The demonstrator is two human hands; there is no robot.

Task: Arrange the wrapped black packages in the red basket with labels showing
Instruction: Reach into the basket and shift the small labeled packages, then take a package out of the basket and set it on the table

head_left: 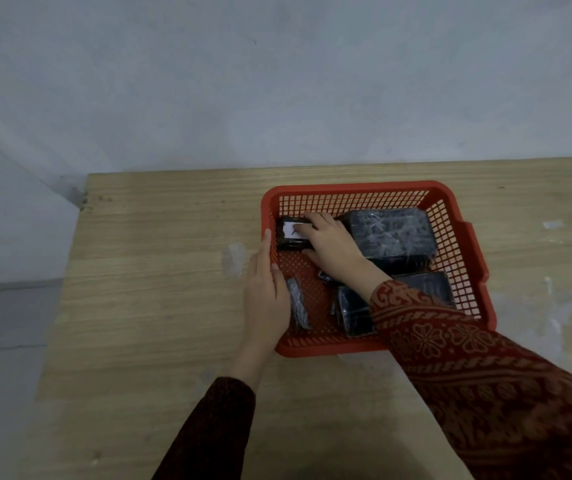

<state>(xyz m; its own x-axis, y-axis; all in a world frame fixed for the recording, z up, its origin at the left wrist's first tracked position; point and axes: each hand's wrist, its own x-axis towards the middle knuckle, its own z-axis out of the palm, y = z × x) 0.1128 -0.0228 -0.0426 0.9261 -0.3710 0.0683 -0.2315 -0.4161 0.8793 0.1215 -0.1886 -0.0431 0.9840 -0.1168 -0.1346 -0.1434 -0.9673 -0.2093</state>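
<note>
A red mesh basket (354, 188) sits on the wooden table. In its far left corner lies a small wrapped black package (288, 233) with a white label facing up; my right hand (329, 247) is shut on it, fingers over its top and thumb at its near side. My left hand (265, 289) rests flat against the basket's left wall, thumb hooked over the rim. A large wrapped black package (392, 233) lies at the far right. Smaller black packages lie near the front: a thin one (297, 303), one (354, 313) beside my right sleeve, and one (430, 287) at the right.
The wooden table (156, 271) ends at the left edge and meets a grey wall at the back. A scrap of clear wrap (234, 258) lies left of the basket. Bits of tape or wrap (553, 225) are stuck on the table at the right.
</note>
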